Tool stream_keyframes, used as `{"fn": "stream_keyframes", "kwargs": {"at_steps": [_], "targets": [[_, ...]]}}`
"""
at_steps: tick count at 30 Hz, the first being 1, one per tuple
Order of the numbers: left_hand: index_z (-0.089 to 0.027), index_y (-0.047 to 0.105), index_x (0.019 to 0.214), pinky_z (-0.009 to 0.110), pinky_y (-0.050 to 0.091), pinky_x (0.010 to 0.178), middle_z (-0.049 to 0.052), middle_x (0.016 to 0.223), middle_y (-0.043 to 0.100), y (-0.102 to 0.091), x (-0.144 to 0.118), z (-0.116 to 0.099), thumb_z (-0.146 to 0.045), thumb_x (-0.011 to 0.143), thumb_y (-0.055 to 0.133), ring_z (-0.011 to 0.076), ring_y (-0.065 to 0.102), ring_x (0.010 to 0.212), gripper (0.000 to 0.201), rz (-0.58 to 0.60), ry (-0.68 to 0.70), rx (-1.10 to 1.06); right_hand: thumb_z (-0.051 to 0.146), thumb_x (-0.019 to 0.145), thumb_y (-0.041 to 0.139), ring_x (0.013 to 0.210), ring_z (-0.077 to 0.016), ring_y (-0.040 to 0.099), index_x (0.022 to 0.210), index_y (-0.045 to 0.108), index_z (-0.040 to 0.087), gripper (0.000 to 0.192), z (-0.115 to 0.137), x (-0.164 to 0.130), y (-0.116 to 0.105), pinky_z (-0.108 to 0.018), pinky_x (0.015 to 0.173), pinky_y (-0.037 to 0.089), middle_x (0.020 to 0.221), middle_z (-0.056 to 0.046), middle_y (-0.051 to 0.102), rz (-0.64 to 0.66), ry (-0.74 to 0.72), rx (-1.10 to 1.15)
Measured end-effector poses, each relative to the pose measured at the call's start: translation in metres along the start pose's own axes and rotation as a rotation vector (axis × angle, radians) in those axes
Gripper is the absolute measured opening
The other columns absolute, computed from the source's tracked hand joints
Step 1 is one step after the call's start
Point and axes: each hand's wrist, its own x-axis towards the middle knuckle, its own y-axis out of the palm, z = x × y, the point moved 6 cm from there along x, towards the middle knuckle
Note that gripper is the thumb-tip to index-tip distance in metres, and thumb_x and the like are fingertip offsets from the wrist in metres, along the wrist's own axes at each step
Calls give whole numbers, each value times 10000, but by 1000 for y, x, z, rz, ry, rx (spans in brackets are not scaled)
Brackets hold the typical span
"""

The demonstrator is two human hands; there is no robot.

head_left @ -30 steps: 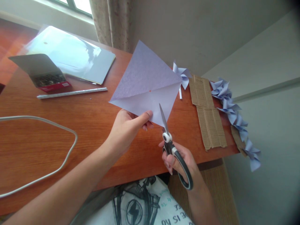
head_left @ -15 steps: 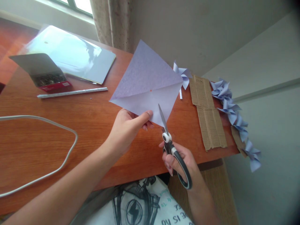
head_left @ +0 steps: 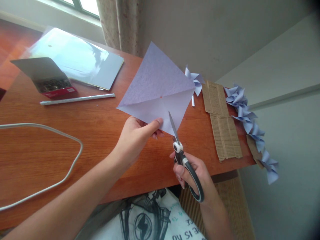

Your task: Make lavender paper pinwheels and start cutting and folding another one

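My left hand [head_left: 141,133] pinches the lower edge of a square sheet of light purple paper [head_left: 160,80], thumb on top and fingers beneath. The sheet is held up like a diamond, with a crease running across it and a small red dot near its middle. In my right hand [head_left: 192,170] is a pair of scissors [head_left: 178,146] with black and white handles. One blade lies over the paper near its lowest corner, pointing up toward the dot; the other blade is mostly hidden behind the sheet.
A paper pinwheel [head_left: 196,81] lies behind the sheet, beside corrugated cardboard [head_left: 222,123]. Several more pinwheels [head_left: 245,115] line the table's right edge. At left are an open small box [head_left: 55,80], a rolled paper stick [head_left: 77,99], a plastic-wrapped paper pack [head_left: 82,60] and a white cable [head_left: 75,160].
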Motion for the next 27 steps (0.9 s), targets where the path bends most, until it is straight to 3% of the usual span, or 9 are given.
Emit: {"fn": "stream_keyframes", "kwargs": {"at_steps": [27], "targets": [[-136,687,601,209,431,538,26,569,681,-1,1,2,-301,786,767,110,576,530,261,0,-14,4,549,840,728,449,-71,408,1022,629,158,443,2,-1,1,-197,416,314,592,69,472,13,50,-37]]}}
